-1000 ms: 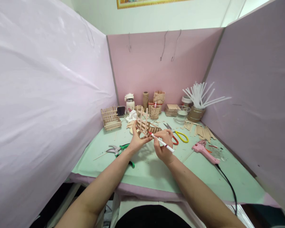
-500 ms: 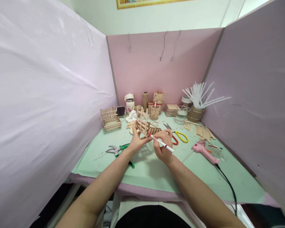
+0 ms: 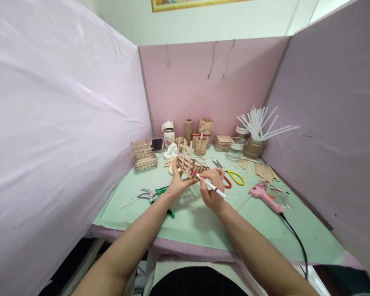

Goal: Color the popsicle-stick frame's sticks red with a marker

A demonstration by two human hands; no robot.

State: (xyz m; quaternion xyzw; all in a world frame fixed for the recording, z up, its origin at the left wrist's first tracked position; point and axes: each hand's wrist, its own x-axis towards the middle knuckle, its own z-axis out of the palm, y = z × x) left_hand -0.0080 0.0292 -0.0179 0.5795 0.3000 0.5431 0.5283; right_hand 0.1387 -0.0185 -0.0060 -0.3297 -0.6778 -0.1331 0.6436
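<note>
My left hand (image 3: 178, 183) is closed on a small slatted frame of wooden sticks (image 3: 185, 162), which it holds tilted above the table, with several sticks standing up from it. Between the fingers of my right hand (image 3: 212, 190) is a white marker (image 3: 215, 189) with a dark band and a red tip. The tip points at the lower part of the frame; whether it touches the wood is too small to tell. Scissors with yellow and red handles (image 3: 235, 177) lie just beyond my right hand.
Green-handled pruners (image 3: 154, 194) lie left, a pink glue gun (image 3: 267, 198) right. Behind are a slatted wooden basket (image 3: 144, 158), a bottle (image 3: 169, 136), a clear water cup (image 3: 235, 150), loose wooden sticks (image 3: 265, 172) and white glue sticks (image 3: 257, 125) in a holder.
The marker and my right hand have shifted very slightly to the right. My left hand and the wooden frame look nearly the same.
</note>
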